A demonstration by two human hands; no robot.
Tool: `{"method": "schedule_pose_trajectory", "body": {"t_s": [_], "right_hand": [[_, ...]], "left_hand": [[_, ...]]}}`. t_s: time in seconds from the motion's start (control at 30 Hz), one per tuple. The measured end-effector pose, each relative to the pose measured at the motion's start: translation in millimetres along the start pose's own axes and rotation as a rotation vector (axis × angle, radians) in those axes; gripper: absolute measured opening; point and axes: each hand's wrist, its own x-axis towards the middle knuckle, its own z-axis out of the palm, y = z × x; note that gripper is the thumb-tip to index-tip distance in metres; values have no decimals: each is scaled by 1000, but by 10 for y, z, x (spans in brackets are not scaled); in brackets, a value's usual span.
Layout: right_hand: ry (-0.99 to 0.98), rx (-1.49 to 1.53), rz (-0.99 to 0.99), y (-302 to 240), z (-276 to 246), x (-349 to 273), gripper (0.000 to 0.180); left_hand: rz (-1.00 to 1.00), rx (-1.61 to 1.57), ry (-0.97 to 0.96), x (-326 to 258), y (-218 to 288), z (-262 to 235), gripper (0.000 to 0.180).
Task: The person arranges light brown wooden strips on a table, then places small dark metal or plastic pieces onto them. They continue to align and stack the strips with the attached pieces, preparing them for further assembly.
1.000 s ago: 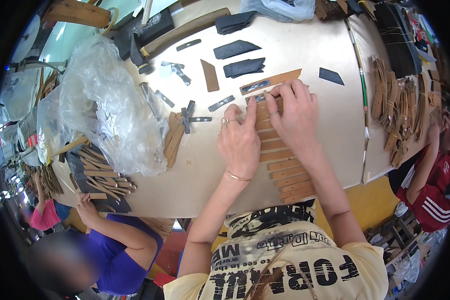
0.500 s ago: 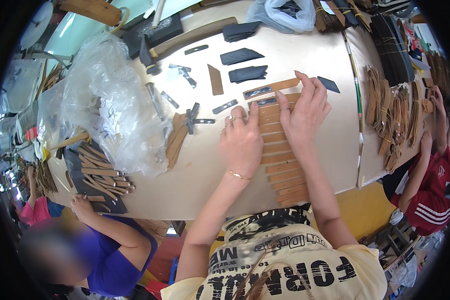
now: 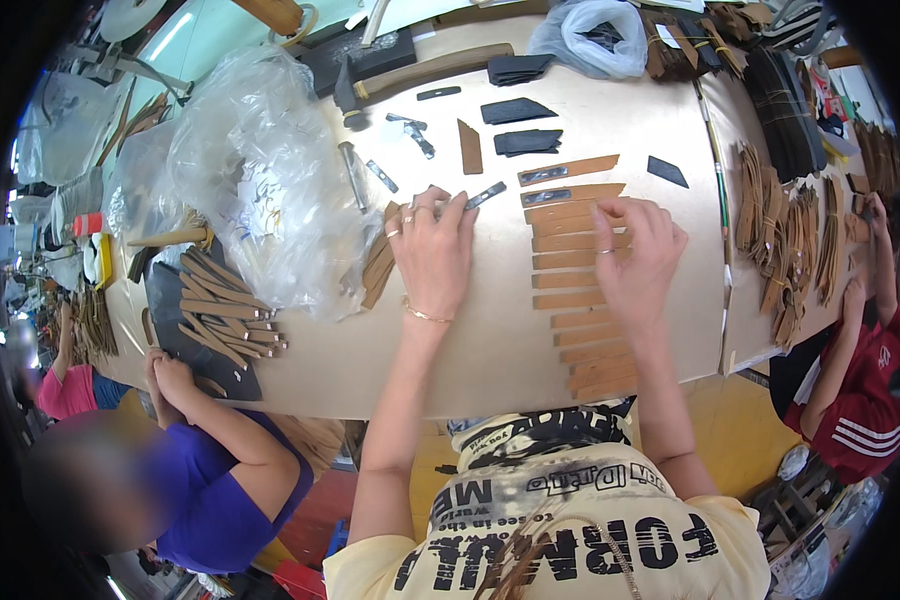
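My left hand (image 3: 433, 250) is curled low over the table, fingertips drawn together at the near end of a small dark shiny strip (image 3: 487, 194). Whatever lies beneath those fingers is hidden. To its left, tan strips (image 3: 379, 270) are stacked, partly covered by the hand. A column of tan leather-like strips (image 3: 560, 262) is laid out overlapping, with my right hand (image 3: 642, 250) at its right side, thumb and fingers bent close together. Anything between them is too small to make out. The two farthest tan strips, one of them a separate strip (image 3: 590, 168), carry dark shiny strips.
Crumpled clear plastic (image 3: 260, 190) covers the left side, near a hammer (image 3: 440, 68). Folded black pieces (image 3: 526, 143) lie at the back. A co-worker in purple (image 3: 235, 490) sits left beside tan strips (image 3: 232, 315); another in red (image 3: 855, 380) works right, near tied bundles (image 3: 775, 220).
My left hand has moved left, off the tan column to the small dark strips. My right hand has drawn back from the farthest tan strips, its fingers more bent. The view has shifted.
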Motion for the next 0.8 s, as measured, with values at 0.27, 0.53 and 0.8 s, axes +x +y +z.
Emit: {"method": "schedule_pose_trajectory", "body": {"t_s": [0.27,0.53,0.8], "right_hand": [[-215,382,16,-385,15,-103,19],[-572,1101,395,-597,-29,-47,18],[-663,1133,332,-497,-62,-200,11]], "left_hand": [[-364,-718,-70,-74,159,-354,13],[-472,-985,-164,-446,269,-785,11],[-596,-1268,-146,-665,175,-915,6]]}}
